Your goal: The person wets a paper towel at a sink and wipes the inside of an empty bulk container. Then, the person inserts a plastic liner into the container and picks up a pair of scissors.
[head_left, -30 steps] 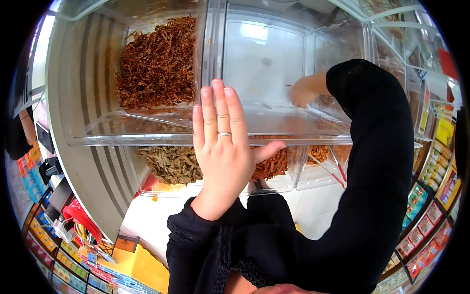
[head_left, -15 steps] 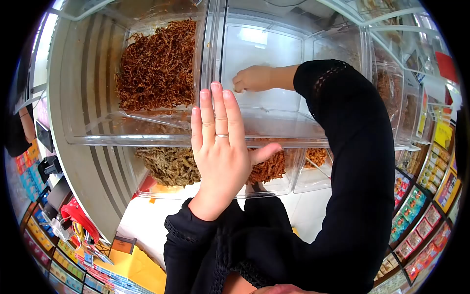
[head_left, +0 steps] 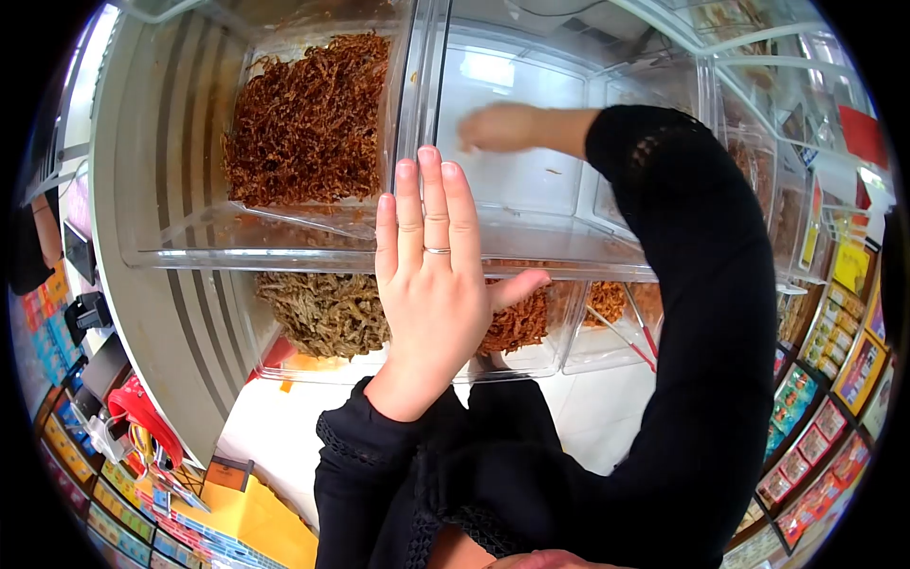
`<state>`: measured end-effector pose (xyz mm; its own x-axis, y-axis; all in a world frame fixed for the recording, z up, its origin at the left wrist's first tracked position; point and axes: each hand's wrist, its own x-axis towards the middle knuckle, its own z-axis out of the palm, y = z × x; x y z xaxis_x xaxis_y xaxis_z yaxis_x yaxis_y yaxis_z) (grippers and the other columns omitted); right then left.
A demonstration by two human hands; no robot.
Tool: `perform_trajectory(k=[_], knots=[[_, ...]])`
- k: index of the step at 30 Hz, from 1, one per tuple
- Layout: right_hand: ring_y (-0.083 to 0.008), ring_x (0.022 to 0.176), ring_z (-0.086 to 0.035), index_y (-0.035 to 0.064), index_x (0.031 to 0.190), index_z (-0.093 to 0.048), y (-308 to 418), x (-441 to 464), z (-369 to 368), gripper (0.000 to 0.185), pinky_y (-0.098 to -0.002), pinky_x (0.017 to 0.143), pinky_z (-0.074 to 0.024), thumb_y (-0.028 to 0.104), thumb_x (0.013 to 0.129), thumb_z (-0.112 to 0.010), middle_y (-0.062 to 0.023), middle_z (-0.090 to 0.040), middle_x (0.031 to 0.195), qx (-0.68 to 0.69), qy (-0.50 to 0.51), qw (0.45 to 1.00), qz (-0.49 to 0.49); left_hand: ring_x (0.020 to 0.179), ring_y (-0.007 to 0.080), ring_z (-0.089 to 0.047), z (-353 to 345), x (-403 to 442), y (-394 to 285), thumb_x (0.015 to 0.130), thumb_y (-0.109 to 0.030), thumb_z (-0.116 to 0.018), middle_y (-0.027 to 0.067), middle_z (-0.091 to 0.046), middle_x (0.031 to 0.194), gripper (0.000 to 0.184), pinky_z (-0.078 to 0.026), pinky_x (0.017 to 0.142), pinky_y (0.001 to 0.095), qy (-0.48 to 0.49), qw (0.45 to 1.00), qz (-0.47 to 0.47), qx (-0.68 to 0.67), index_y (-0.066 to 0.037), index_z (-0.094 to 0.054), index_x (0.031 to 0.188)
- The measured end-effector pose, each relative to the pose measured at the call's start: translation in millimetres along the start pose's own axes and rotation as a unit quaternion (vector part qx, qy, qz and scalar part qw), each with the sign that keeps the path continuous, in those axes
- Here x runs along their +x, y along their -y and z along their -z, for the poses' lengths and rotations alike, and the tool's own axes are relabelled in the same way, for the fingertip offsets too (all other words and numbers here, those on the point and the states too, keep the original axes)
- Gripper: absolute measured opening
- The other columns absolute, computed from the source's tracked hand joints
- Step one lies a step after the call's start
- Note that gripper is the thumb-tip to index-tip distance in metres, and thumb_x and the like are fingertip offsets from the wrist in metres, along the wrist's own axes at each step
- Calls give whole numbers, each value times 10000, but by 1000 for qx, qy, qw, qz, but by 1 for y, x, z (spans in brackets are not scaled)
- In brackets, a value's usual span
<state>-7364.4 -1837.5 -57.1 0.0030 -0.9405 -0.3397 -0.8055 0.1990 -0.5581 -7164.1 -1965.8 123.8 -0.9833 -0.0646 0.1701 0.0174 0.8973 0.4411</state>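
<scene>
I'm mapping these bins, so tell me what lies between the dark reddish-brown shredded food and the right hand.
The head view shows clear plastic bin walls between the dark reddish-brown shredded food and the right hand.

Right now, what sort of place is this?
Probably a snack or dried-food shop: clear bins beside and below a heap of brown shredded food, and rows of colourful packets at the right.

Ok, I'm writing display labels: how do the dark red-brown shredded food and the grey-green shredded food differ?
The dark red-brown shredded food has thin, glossy strands; the grey-green shredded food looks duller and chunkier. The red-brown food lies farther forward, the grey-green food nearer the wearer's body. Both are tangled heaps in clear bins.
</scene>
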Motion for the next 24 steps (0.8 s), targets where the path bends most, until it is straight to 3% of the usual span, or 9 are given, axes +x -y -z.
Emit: perform_trajectory(k=[2,6,10,13,15,17,19,20,24], knots=[[-253,865,-544,115,888,-601,-10,35,20,190,-346,738,-436,85,754,-469,-71,-577,878,0,-90,993,-75,1247,351,-264,0,-1,0,667,-605,-511,240,-292,1319,952,-198,1012,422,1,1000,0,6,101,-271,1259],[-270,833,-532,102,860,-587,-33,30,7,166,-354,716,-428,74,719,-505,-68,-570,863,33,-140,989,-16,1250,353,-256,-2,-1,1,670,-613,-500,240,-289,1321,955,-198,1012,422,-4,1000,-1,9,101,-268,1260],[-259,849,-534,106,847,-582,-11,-23,-30,140,-354,740,-424,96,729,-507,-60,-575,872,87,8,995,50,1249,355,-256,-2,-1,1,675,-619,-491,241,-292,1318,954,-198,1012,424,-14,1000,-1,-2,102,-269,1259],[-257,856,-545,112,845,-594,13,-47,-45,143,-363,756,-429,113,741,-495,-76,-581,885,49,150,987,15,1250,353,-254,-2,-1,1,672,-613,-501,240,-290,1320,956,-194,1014,423,-4,1000,-3,-2,99,-263,1263],[-261,862,-551,111,831,-605,-2,-43,-40,151,-361,765,-434,115,740,-485,-86,-584,894,43,121,992,-17,1253,347,-251,-2,0,1,660,-600,-522,236,-284,1324,959,-189,1017,420,-4,1000,0,-6,96,-259,1266],[-287,842,-552,76,826,-608,-26,-33,-14,173,-368,745,-438,88,710,-480,-121,-587,867,67,-129,976,-162,1255,343,-249,-1,0,0,656,-596,-528,235,-281,1326,960,-188,1018,418,-3,1000,1,-7,94,-258,1267],[-325,803,-537,27,810,-575,-54,-31,-7,151,-368,726,-425,48,685,-493,-150,-569,817,27,-348,880,-323,1257,340,-247,-1,0,1,652,-592,-534,234,-277,1329,961,-186,1019,417,1,1000,2,-8,92,-257,1268],[-339,802,-534,24,831,-578,-63,-36,-7,165,-374,727,-426,47,693,-491,-162,-563,849,10,-320,857,-405,1242,358,-267,0,1,1,647,-620,-523,256,-288,1313,990,-203,1009,424,0,1000,-9,8,117,-258,1254],[-329,804,-542,29,868,-585,-52,-52,-20,207,-373,721,-429,35,679,-503,-161,-553,876,43,-255,889,-379,1227,376,-288,0,1,1,645,-648,-512,278,-301,1296,1017,-221,1000,429,-3,1000,-20,23,141,-263,1237]])
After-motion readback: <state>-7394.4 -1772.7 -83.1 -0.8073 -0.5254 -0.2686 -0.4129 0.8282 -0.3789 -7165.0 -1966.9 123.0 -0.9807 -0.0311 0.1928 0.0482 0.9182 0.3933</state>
